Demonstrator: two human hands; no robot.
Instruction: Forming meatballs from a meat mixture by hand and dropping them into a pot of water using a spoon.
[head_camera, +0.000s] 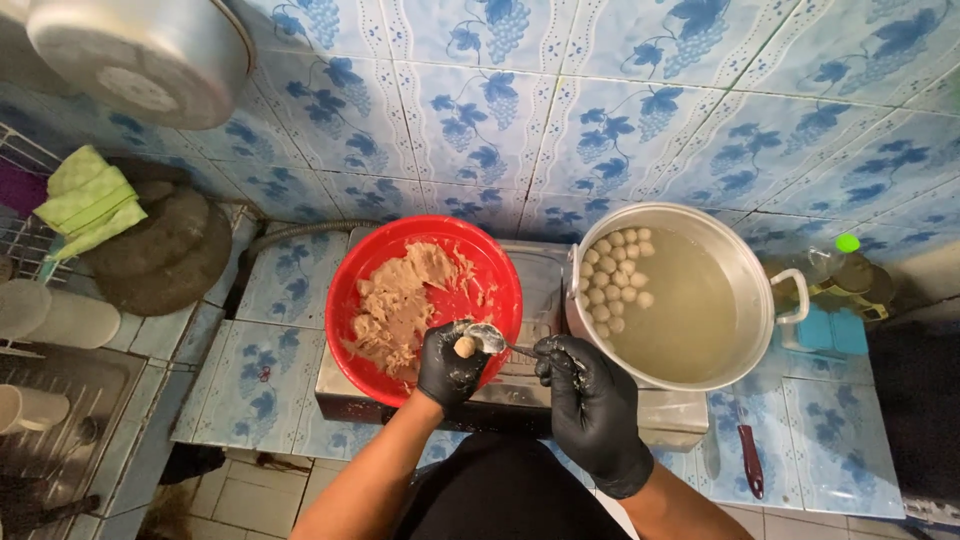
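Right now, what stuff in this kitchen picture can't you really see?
Head view only:
- The left hand's palm: curled gloved fingers hide how much paste it holds; only a small ball pokes out.
- The spoon's handle: the right hand covers its end.
- The pot's bottom: cloudy broth hides it.
- The red bowl's near rim: the left hand blocks it.
- The hanging metal pan: cut off by the top edge.

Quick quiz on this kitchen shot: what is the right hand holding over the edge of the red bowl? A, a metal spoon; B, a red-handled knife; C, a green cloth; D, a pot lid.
A: the right hand grips a metal spoon whose bowl meets the ball of paste squeezed from the left hand, at the rim of the red bowl.
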